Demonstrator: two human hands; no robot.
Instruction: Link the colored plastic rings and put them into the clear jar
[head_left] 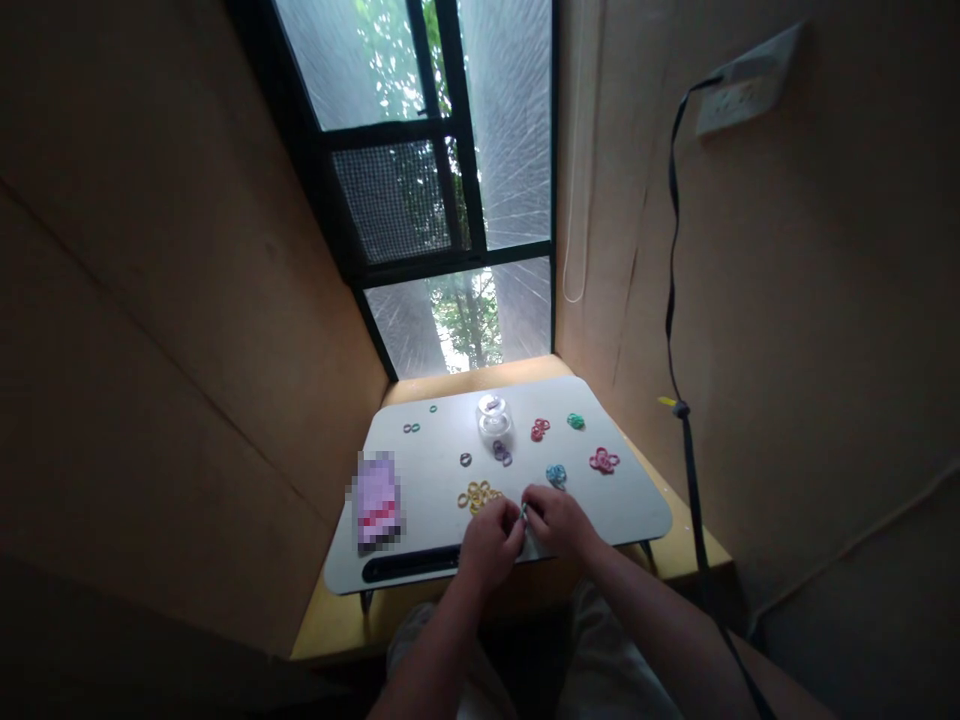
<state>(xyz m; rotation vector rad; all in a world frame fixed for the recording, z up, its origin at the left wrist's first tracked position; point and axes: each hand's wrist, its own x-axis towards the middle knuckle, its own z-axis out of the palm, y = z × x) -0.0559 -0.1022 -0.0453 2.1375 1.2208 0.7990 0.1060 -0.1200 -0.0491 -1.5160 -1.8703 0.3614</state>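
My left hand (491,538) and my right hand (559,520) meet over the front of a white lap table (427,480). Their fingertips pinch a small green and pale hair tie (524,510), mostly covered by the fingers. Just beyond the left hand lies a pile of yellow hair ties (478,495), partly hidden by it. Blue hair ties (556,475) sit close beyond my right hand. Farther back are purple ties (502,454), red ties (539,430), green ties (575,421) and pink ties (604,460).
A clear jar (494,420) stands near the table's back. Loose hair ties (412,428) lie at the back left. A blurred purple packet (377,500) rests on the left, above a black slot (409,566). A black cord (691,480) hangs at the right, before the wall.
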